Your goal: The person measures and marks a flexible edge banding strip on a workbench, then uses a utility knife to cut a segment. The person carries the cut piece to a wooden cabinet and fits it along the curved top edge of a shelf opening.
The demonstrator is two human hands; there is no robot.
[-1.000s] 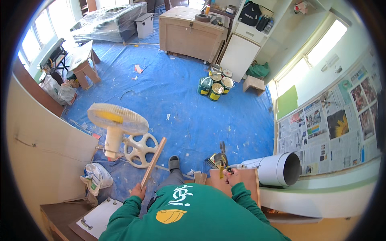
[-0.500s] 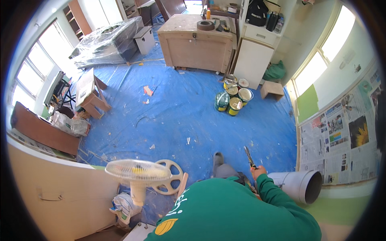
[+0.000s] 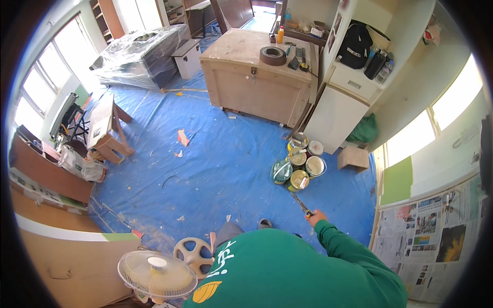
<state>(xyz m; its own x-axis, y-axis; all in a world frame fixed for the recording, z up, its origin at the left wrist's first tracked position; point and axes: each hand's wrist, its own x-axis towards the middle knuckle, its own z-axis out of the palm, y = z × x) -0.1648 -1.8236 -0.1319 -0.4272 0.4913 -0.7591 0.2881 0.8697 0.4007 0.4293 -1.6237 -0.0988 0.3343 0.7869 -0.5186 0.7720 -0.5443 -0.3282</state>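
My right hand (image 3: 317, 217) is closed around a long, narrow metal tool (image 3: 299, 201) with a dark handle; its exact kind is not clear. The tool points forward and left, with its tip close to the cluster of paint cans in the picture. Among the cans are a yellowish-topped can (image 3: 298, 180), a green-wrapped can (image 3: 281, 172) and a white-rimmed can (image 3: 315, 166). Blue sheeting (image 3: 221, 169) covers the floor beneath them. My right arm, in a green sleeve, reaches forward. My left hand is out of sight, hidden below my body.
A white fan (image 3: 156, 272) stands at lower left beside a spoked round base (image 3: 194, 256). Ahead is a large wooden chest (image 3: 257, 92) bearing a tape roll and tools. A small wooden stool (image 3: 353, 158) sits near the right wall; a wooden bench (image 3: 105, 131) stands left.
I have moved forward, so the paint cans appear nearer to my right hand. The tool now tilts further left. The large grey pipe beside my right arm has left the view.
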